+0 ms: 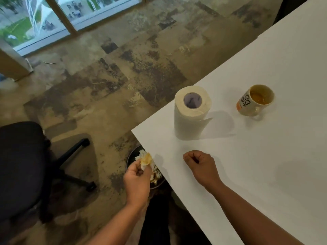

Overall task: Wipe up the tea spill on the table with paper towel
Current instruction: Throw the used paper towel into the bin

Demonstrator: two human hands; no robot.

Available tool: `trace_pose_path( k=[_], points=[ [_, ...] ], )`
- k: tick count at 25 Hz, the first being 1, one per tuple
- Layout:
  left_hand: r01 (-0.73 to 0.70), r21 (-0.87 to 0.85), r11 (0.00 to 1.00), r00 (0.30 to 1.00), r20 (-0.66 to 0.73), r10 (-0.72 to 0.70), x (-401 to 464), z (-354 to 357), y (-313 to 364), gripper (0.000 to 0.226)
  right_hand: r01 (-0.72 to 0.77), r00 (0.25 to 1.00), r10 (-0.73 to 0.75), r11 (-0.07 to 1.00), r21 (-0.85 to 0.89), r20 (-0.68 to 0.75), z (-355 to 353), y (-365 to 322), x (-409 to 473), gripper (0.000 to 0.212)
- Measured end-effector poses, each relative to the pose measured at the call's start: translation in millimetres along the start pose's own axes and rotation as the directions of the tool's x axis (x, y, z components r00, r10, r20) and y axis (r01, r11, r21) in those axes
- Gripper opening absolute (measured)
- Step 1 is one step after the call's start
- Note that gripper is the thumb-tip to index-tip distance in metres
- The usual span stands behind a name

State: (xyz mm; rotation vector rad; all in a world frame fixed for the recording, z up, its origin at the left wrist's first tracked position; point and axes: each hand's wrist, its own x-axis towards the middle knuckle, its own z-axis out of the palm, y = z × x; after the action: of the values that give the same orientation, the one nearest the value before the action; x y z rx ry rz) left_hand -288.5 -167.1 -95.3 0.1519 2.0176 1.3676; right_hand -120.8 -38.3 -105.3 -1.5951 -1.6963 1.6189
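My left hand [137, 181] is off the table's corner, holding a crumpled paper towel [145, 159] stained yellow-brown, above a dark bin [131, 157] on the floor. My right hand [200, 166] rests on the white table [265, 165] with its fingers curled in and nothing in it. A paper towel roll [192, 112] stands upright near the table's corner, one loose sheet hanging at its side. To its right stands a mug [255, 100] with a little tea in the bottom. I see no liquid on the table surface around my hands.
A black office chair [26, 165] on castors stands on the floor at the left. The bin under the table corner holds more crumpled stained paper [156, 175]. Patterned carpet and a window lie beyond.
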Motion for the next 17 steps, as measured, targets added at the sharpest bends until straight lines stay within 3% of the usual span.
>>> trace_pose_path(
  k=[3, 6, 9, 10, 13, 17],
  points=[
    [0.159, 0.041, 0.986, 0.971, -0.188, -0.148, 35.1, -24.1, -26.7, 0.027, 0.146, 0.989, -0.145, 0.976, -0.160, 0.014, 8.6, 5.3, 5.6, 0.014],
    [0.332, 0.032, 0.943, 0.920, -0.230, -0.316, 65.9, -30.9, -48.1, 0.034, 0.197, 0.980, -0.189, 0.933, -0.301, 0.054, 8.8, 6.6, 10.6, 0.012],
    [0.407, -0.024, 0.913, 0.880, -0.256, -0.399, 83.8, -28.9, -59.3, 0.013, 0.259, 0.963, -0.189, 0.839, -0.478, 0.190, 18.9, -4.1, 22.5, 0.010],
    [0.421, -0.049, 0.906, 0.869, -0.263, -0.418, 87.0, -26.9, -61.0, 0.003, 0.285, 0.954, -0.195, 0.828, -0.484, 0.229, 25.1, -8.7, 26.4, 0.008],
    [0.473, -0.132, 0.871, 0.830, -0.266, -0.490, 97.9, -23.2, -69.9, 0.022, 0.318, 0.940, -0.223, 0.849, -0.423, 0.259, 46.4, -17.7, 35.5, 0.012],
    [0.525, -0.206, 0.826, 0.794, -0.230, -0.562, 108.6, -21.6, -76.5, 0.022, 0.305, 0.937, -0.208, 0.879, -0.366, 0.281, 55.8, -21.5, 43.5, 0.015]
  ],
)
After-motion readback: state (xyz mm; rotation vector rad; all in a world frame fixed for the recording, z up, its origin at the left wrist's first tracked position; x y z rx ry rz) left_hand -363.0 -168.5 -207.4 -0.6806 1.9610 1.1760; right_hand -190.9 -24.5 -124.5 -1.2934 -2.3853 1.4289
